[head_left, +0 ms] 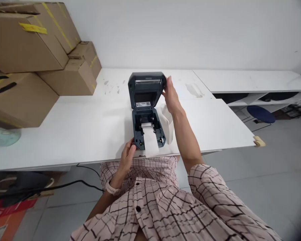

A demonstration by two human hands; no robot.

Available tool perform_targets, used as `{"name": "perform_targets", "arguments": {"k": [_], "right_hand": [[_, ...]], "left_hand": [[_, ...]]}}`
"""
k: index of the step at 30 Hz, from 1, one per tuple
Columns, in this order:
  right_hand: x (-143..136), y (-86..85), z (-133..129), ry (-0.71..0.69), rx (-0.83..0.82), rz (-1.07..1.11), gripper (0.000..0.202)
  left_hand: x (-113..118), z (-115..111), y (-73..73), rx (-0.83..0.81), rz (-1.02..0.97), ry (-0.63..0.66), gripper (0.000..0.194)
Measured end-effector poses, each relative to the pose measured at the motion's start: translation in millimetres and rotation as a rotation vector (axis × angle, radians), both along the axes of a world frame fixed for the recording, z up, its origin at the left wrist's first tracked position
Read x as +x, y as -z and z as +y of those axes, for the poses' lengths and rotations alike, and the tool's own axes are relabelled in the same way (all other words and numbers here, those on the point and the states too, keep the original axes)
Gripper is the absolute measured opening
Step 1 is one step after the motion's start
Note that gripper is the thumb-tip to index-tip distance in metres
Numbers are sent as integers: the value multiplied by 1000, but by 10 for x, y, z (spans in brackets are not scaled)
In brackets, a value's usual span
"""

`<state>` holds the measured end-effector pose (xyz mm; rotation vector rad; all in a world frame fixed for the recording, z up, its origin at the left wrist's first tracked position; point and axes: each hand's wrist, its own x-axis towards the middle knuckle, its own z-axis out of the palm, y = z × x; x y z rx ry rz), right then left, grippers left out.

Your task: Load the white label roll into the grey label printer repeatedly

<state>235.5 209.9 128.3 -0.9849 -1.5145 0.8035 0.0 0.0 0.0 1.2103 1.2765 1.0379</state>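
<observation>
A dark grey label printer (137, 135) stands on the white table near its front edge, its lid (148, 87) raised. A strip of white label paper (151, 140) runs out of its inside and hangs over the front. My right hand (171, 95) grips the right side of the raised lid, fingers partly hidden behind it. My left hand (127, 154) is at the printer's front left corner, fingers curled against its lower edge. More white paper (167, 124) lies along the printer's right side, partly behind my right arm.
Cardboard boxes (22, 47) with yellow tape are stacked at the left of the white table (90, 134). A greenish clear object (5, 135) sits at the far left. Black cables (72, 183) run below the table. A blue stool (261, 113) stands at the right.
</observation>
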Motion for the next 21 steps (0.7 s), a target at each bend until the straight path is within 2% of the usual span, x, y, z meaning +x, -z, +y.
{"name": "perform_targets", "arguments": {"k": [5,8,11,15,18,21], "right_hand": [[3,325,-1107,67,-65,-42,60],[-58,562,-1556,104,-131,-91,47],[-102,780,-1729,146,-202,-74,61],[-82,1007,-1759,114,-420,37,84],[-52,1079,-1782,-1,-572,162,87],[-35,1074,-1808,-28,-584,186,84]], "left_hand": [[-19,102,-39,-49,-136,-44,78],[34,164,-145,-11,-116,-86,78],[125,221,-279,-1,-74,-87,82],[242,276,-404,-65,-90,-53,95],[274,277,-434,-94,-112,0,95],[269,261,-422,-79,-115,38,92]]}}
